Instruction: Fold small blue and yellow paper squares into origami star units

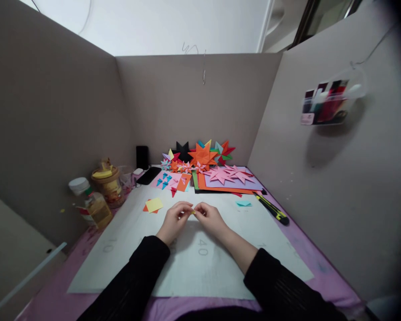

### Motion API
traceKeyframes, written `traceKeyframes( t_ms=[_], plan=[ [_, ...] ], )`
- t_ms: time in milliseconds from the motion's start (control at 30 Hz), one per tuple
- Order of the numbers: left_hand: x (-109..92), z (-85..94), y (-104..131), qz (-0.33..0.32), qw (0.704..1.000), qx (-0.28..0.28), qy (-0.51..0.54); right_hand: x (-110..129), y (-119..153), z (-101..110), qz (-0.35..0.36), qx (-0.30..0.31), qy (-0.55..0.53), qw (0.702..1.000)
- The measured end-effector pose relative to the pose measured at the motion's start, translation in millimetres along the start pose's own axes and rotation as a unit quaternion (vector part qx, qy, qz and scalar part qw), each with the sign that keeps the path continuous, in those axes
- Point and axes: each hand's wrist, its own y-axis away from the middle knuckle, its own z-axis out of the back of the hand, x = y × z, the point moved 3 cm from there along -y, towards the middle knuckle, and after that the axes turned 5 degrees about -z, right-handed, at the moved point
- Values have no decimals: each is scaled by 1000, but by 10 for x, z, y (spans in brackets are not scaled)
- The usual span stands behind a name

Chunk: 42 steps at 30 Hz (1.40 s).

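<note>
My left hand [177, 219] and my right hand [211, 217] meet over the middle of a white sheet [227, 276]. Both pinch a small piece of yellow paper [193, 212] between thumbs and fingertips; most of it is hidden by the fingers, so its folds cannot be made out. Left of my left hand lie a yellow paper square [154, 205] and an orange one [146, 207] partly under it. To the right of my right hand rests a folded turquoise paper piece [243, 203].
Folded paper stars [203, 155] stand against the back wall, with pink stars [220, 174] on stacked coloured paper. A yellow-black cutter knife [272, 209] lies right. Left are a phone [149, 175], a bottle [93, 207] and a jar [107, 185]. Grey partitions [200, 102] enclose the table.
</note>
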Motion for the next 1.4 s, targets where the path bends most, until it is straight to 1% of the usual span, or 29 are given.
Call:
traceKeyframes(
  t_ms=[67,167,200,267,333,467,533,600,700,833,900,967,1033,1100,1167,1300,1367,1400],
  plan=[
    [-3,-9,4,4,1000,-15,7,-12,-6,-15,-3,-14,3,1000],
    [10,3,7,27,997,-70,14,-29,-16,-26,-28,-36,-45,998],
    [13,0,6,31,997,-71,9,-32,-16,-32,-36,-38,-62,997],
    [9,-13,1,33,998,-51,-8,-27,-12,-49,-44,-35,-78,995],
    [-1,-19,-4,33,998,-38,-26,-11,-1,-67,-40,-28,-72,996],
    [-21,-21,-13,33,998,-32,-39,23,23,-95,-35,-19,-60,997],
    [-11,-24,-17,39,998,-35,-27,28,24,-105,-44,-17,-77,996],
    [24,-26,-15,55,997,-53,0,20,18,-120,-65,-13,-123,990],
    [102,-43,-2,102,990,-73,72,-18,3,-144,-111,-15,-214,971],
    [160,-90,15,173,966,-73,180,-64,-8,-151,-154,-36,-296,942],
    [168,-107,18,213,946,-89,227,-62,-8,-151,-163,-37,-324,931],
    [174,-125,19,251,920,-107,280,-46,-4,-152,-165,-34,-347,923],
    [178,-142,20,273,895,-118,333,-29,2,-155,-167,-33,-360,917],
    [179,-148,21,276,880,-120,366,-24,8,-162,-174,-34,-364,915],
    [178,-134,24,269,883,-120,366,-32,13,-174,-183,-29,-363,913],
    [161,-90,17,236,917,-99,305,-61,10,-189,-189,-12,-363,912],
    [156,-74,8,218,933,-85,273,-73,7,-181,-187,-16,-357,915],
    [157,-62,4,207,941,-87,252,-75,5,-173,-183,-21,-351,918]
  ],
)
